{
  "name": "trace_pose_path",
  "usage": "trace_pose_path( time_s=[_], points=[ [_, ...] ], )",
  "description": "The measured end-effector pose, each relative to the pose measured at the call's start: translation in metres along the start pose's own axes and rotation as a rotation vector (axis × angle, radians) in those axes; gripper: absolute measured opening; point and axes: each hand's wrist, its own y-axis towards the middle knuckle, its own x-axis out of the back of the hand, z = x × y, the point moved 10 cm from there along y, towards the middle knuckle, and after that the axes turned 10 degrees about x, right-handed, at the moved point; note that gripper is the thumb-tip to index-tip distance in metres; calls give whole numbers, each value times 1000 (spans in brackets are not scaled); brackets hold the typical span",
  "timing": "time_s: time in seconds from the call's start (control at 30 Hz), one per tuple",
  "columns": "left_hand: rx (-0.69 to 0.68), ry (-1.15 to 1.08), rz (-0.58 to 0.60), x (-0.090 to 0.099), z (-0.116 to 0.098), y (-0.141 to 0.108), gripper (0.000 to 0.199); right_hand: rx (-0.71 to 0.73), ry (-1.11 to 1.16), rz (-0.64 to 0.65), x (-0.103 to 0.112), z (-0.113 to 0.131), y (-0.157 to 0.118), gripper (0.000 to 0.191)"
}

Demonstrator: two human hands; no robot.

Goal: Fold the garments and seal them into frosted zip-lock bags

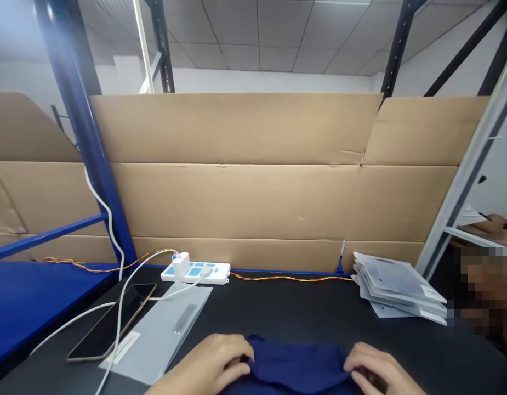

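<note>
A wall of corrugated cardboard [237, 164] closes off the back of a steel shelving rack, whose blue upright [85, 142] rises at the left. Beyond a pale metal post [469, 164] at the right, another person's hand [489, 224] rests on a white surface, well apart from the work. Below lies a black bench [302, 312]. Along its back edge sit a white power strip [195, 272] with a plug in it and an orange-and-yellow wire [290, 278] running off to the right. Toward the left are a smartphone [111, 321], lying face up with a white cable [120, 307] across it, and a flat clear plastic bag [157, 334]. Toward the right sits a stack of flat printed packaging bags [397, 288]. At the near edge of the bench lies a navy cloth [298, 366], bunched, with its long axis running side to side across the view. The left hand [210, 365] and right hand [379, 368] hold its opposite ends, about equally near it, their fingers curled closed over the fabric and neither hand spread open. What kind of garment the cloth is cannot be told from this view.
</note>
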Motion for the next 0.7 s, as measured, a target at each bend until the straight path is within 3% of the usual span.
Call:
trace_pose_path(
  time_s=[0.1, 0.17, 0.3, 0.4, 0.5, 0.6, 0.7],
  points=[
    [124, -323, 90, 12, 34, 39, 17, -64, 8, -51, 18, -30, 37, 22],
    [153, -377, 108, 16, 56, 69, 26, -90, 43, -73, 22, -58, 68, 20],
    [200, -401, -3, 21, 96, 110, 38, -110, 33, -100, 11, -111, 104, 18],
    [228, -448, -97, 18, 117, 117, 43, -117, -5, -161, 4, -132, 103, 27],
    [239, -510, -92, 12, 128, 116, 47, -120, -14, -189, 2, -139, 94, 29],
    [219, -566, 7, 10, 128, 111, 50, -125, -14, -185, 2, -139, 91, 28],
    [150, -597, 196, 10, 117, 99, 57, -120, -17, -175, 2, -138, 91, 28]
  ],
)
